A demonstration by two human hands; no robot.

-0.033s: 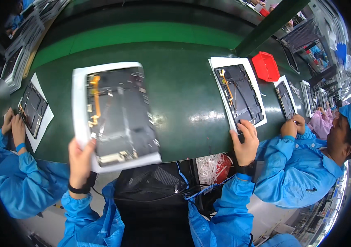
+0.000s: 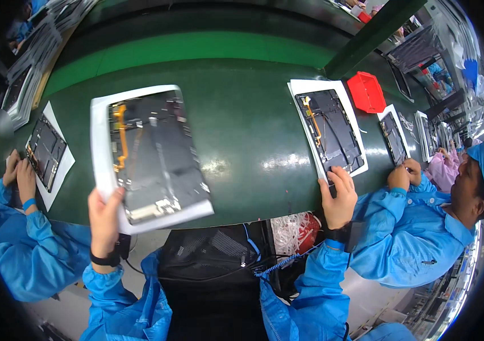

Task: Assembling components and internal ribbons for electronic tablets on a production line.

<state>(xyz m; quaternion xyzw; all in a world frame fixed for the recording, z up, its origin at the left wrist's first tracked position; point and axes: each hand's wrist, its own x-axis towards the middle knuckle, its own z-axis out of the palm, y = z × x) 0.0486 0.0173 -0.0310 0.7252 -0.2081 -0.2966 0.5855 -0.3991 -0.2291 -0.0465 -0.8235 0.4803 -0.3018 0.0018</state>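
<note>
Over the near edge of the green bench (image 2: 242, 113), your left hand (image 2: 104, 213) is closed on the bottom left corner of a white tray (image 2: 101, 148) carrying an opened tablet chassis (image 2: 157, 153), lifted and tilted. Your right hand (image 2: 338, 199) lies flat, fingers spread, on the near end of a second tray and chassis (image 2: 333, 128) resting toward the bench's right side. Both look thin, light and stiff, but the exposed boards and orange flex cable (image 2: 119, 136) seem fragile, so hold the tray rim, not the parts. A red bin (image 2: 367, 92) sits near the far right edge. Any labels are too small to tell.
</note>
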